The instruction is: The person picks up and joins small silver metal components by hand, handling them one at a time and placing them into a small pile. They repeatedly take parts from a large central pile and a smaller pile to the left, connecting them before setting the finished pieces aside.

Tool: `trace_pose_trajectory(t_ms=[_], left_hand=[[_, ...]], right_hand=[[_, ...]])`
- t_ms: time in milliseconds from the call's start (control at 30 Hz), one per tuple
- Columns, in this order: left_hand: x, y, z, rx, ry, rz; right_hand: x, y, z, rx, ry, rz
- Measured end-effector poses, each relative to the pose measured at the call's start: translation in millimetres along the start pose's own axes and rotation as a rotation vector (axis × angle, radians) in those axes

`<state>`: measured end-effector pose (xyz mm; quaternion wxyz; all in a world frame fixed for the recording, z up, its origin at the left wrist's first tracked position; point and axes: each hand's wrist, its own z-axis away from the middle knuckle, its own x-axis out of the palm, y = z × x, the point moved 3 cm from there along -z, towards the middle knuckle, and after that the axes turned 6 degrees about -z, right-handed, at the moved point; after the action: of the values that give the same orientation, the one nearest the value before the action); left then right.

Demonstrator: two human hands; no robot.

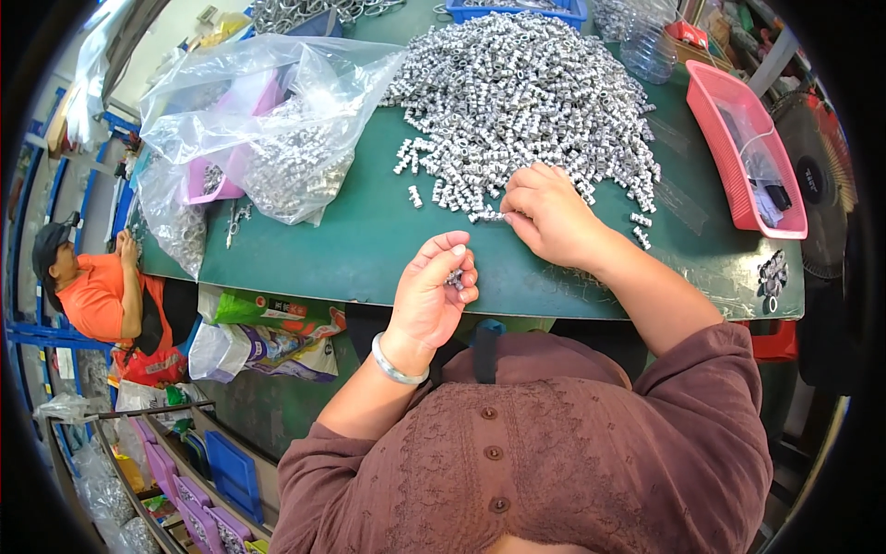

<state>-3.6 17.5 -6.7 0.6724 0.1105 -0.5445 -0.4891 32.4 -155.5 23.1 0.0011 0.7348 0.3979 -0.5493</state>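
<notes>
In the head view, the left hand (434, 286) is curled, thumb folded in, around a few small grey metal pieces (454, 278), while the right hand (554, 217) bends its fingers to a silver ribbed fitting (489, 216) at the near edge of the heap of metal fittings (526, 111) on the green tabletop (351, 263); whether it is pinched I cannot tell. Picking seems cleanest from that loose fringe, without digging into the heap, with the left fingers cupped against spills.
</notes>
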Motion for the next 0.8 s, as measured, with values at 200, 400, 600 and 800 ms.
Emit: trace_pose_trajectory(t_ms=[200,400,600,800], left_hand=[[8,3,0,0.088,0.004,-0.087],[10,3,-1,0.259,-0.016,-0.177],[7,2,-4,0.001,-0.174,0.293],[8,0,-4,-0.125,-0.245,0.5]], right_hand=[[-8,-11,-2,-0.094,0.034,-0.43],[-12,-15,-2,-0.17,0.078,-0.539],[-17,-3,1,-0.101,-0.183,0.071],[-11,3,5,-0.08,-0.207,0.144]])
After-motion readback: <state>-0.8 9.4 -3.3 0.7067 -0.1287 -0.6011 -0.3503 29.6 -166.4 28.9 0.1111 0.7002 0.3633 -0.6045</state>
